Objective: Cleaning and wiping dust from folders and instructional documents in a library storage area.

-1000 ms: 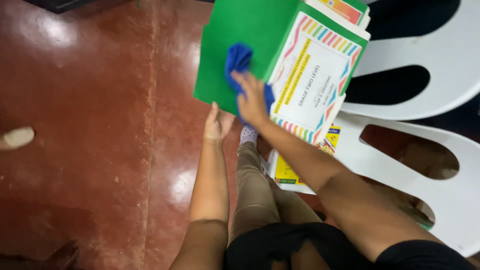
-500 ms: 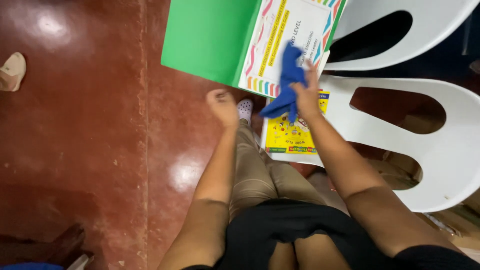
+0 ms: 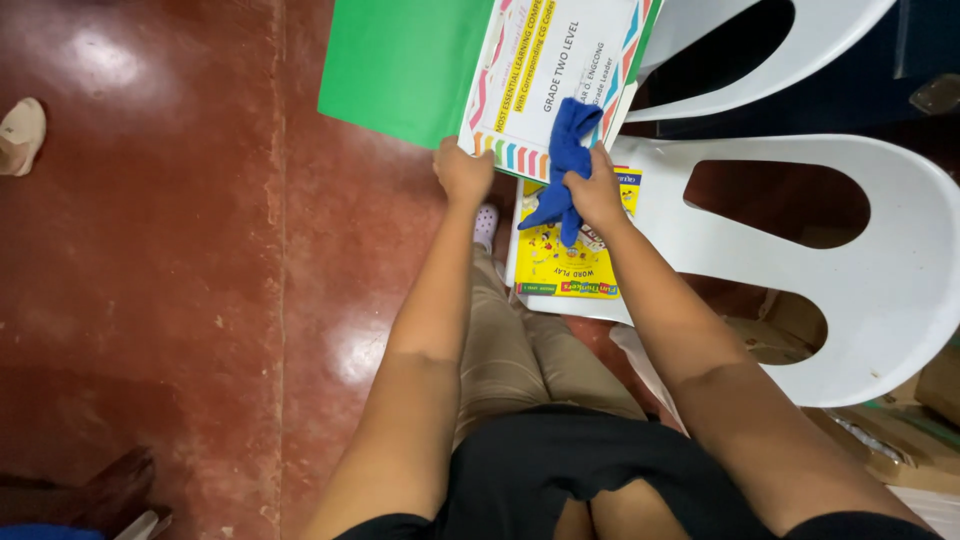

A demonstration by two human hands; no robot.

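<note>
L hand [image 3: 462,172] pinches the green folder's [image 3: 410,65] bottom edge to steady it, tilted up w/ its printed sheet [image 3: 560,70] facing, while R hand [image 3: 597,192], closed on a blue cloth [image 3: 562,165], presses it just above that grip, over a yellow book [image 3: 565,262] on the white chair [image 3: 880,290].

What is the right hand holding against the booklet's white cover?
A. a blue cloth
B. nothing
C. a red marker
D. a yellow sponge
A: the right hand grips a bunched blue cloth pressed on the white cover of the booklet, while the left hand holds the booklet's lower edge.
</note>
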